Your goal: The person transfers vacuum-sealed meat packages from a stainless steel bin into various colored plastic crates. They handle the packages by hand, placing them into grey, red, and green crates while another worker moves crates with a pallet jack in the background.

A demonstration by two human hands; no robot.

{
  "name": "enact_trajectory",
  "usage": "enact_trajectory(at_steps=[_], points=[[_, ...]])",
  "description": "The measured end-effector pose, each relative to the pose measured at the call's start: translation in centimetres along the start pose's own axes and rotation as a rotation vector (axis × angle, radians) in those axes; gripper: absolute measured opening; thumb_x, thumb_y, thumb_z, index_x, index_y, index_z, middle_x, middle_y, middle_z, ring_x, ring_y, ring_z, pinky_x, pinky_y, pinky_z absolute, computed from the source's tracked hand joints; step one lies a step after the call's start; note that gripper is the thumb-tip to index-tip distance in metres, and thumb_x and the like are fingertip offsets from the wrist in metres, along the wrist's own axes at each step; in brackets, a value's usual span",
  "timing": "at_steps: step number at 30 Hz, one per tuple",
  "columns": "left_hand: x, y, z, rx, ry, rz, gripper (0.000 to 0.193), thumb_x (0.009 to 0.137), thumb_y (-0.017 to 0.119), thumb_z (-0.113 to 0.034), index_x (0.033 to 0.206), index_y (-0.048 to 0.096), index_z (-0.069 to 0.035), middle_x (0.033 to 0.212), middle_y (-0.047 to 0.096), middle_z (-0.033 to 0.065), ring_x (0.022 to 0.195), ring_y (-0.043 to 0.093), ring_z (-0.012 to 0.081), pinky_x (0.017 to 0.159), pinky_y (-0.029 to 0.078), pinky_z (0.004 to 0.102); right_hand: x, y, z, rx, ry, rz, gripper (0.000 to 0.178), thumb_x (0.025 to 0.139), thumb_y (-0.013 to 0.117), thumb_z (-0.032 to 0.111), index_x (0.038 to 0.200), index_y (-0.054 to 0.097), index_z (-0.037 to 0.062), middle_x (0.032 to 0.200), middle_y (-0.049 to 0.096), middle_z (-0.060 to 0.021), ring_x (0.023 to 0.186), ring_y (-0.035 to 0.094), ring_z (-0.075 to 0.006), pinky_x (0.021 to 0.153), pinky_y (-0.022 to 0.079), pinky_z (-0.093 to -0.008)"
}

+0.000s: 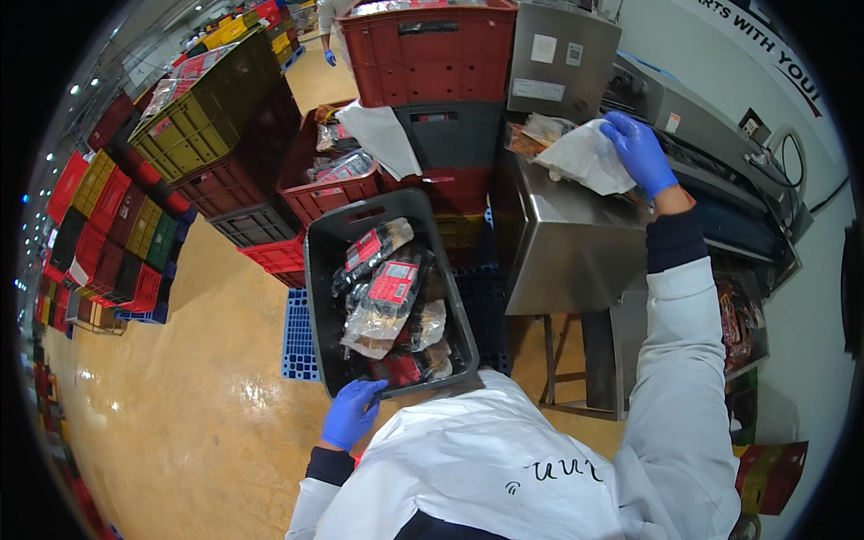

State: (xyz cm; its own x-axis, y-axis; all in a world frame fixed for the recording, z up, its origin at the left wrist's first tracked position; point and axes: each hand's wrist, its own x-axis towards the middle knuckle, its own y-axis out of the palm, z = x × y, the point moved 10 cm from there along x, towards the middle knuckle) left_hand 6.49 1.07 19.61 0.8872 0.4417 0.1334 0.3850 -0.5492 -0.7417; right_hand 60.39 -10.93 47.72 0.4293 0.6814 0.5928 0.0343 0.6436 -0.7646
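Note:
My left hand [354, 416], in a blue glove, is closed on the near left corner of a dark grey plastic crate [321, 297]. Inside it lie several sealed packs [389, 290] with clear and black film and red labels. The crate tilts toward me, close to my white apron. Out to the right, my right hand [637, 153], also gloved in blue, grips the edge of a crumpled white sheet [587, 160]. That sheet lies over a stainless steel surface [585, 202], beside a clear pack with brownish contents [526, 139]. My right fingertips are partly hidden by the sheet.
Beyond the grey crate stand stacked crates, with a red one [427, 58] on top. A red crate [337, 200] of packs has a white sheet over it. A green-topped stack [211, 99] stands left. A blue pallet [299, 333] lies below. Another person's gloved hand [329, 58] shows far off.

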Motion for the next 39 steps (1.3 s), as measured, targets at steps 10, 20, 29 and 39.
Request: enact_trajectory(at_steps=[10,20,29,39], points=[[-2.4,-2.9,3.2,0.066,-0.096,-0.199,0.036,0.081,0.066,-0.005,0.117,0.064,-0.009,0.114,0.063,0.0159,0.105,0.060,0.0344,0.091,0.050,0.0420,-4.3,-9.8,3.7,-0.447,0.136,-0.533,0.022,0.099,0.051,0.027,0.115,0.065,0.0186,0.102,0.069,-0.0120,0.085,0.067,-0.0359,0.068,0.053,-0.0441],[-4.7,-3.2,7.8,0.148,-0.169,-0.308,0.050,0.078,0.073,-0.016,0.125,0.059,-0.012,0.131,0.053,0.0188,0.121,0.050,0.0387,0.104,0.042,0.0460,-9.3,-18.3,6.4,-0.283,0.138,-0.946,0.024,0.099,0.055,0.021,0.117,0.066,0.0090,0.100,0.071,-0.0113,0.084,0.069,-0.0232,0.077,0.052,-0.0342],[-3.7,4.4,11.1,0.558,-0.243,0.281,0.038,0.074,0.076,-0.039,0.103,0.069,-0.015,0.091,0.069,0.0093,0.088,0.066,0.0295,0.076,0.052,0.0430,-16.5,11.6,12.3,0.714,0.334,0.151,0.023,0.099,0.055,0.018,0.112,0.061,-0.0002,0.107,0.064,-0.0084,0.102,0.059,-0.0171,0.094,0.046,-0.0314],[-3.6,5.7,14.0,0.808,-0.496,0.212,0.012,0.075,0.067,-0.023,0.071,0.074,-0.015,0.070,0.070,0.0092,0.071,0.069,0.0261,0.066,0.051,0.0372,-30.6,37.1,15.9,0.546,0.191,0.643,0.019,0.092,0.058,0.023,0.094,0.065,0.0057,0.103,0.060,-0.0215,0.102,0.051,-0.0395,0.093,0.043,-0.0454]])
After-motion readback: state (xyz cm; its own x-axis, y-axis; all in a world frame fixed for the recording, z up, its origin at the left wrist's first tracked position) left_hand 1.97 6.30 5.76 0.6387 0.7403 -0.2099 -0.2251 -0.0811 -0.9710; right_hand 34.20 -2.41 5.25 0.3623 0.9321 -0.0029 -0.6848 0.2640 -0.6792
